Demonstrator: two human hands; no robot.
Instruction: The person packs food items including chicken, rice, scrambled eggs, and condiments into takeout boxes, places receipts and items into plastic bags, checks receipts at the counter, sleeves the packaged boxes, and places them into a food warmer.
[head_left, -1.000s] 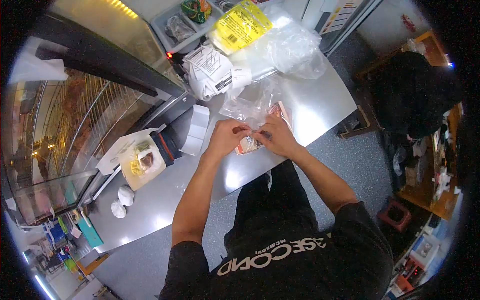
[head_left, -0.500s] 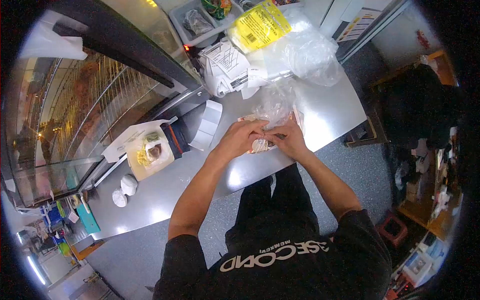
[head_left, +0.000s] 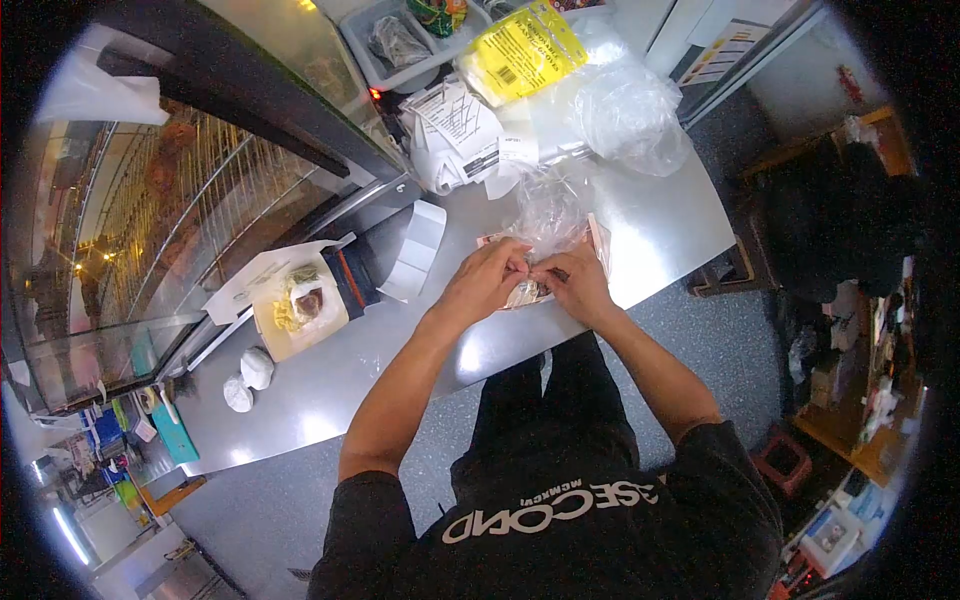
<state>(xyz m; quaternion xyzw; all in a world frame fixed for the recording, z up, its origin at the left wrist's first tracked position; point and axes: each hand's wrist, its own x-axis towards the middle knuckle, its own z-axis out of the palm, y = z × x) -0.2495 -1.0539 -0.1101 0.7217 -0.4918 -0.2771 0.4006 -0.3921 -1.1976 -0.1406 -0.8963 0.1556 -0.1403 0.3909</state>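
Note:
A clear plastic bag (head_left: 552, 205) stands gathered over a printed box or paper (head_left: 601, 240) near the front edge of the steel counter. My left hand (head_left: 488, 277) pinches the neck of the bag from the left, thumb and forefinger together. From the right, my right hand (head_left: 578, 283) grips the same neck, its fingertips almost meeting those of the left. Beneath the fingers, the filled part of the bag rests on the printed piece; the contents are partly covered and I cannot make them out.
An open takeaway box (head_left: 290, 338) with food lies left on the counter (head_left: 400, 340), beside two white wrapped bundles (head_left: 257, 369). A folded white card (head_left: 416, 250) is nearer. Behind are receipts (head_left: 455, 125), a yellow plastic gloves packet (head_left: 522, 55), clear bags (head_left: 630, 115) and a glass cabinet (head_left: 190, 210).
Both hands stay at the bag's neck, with small shifts of the fingers. The bag's loose top has spread a little. Nothing else has visibly moved.

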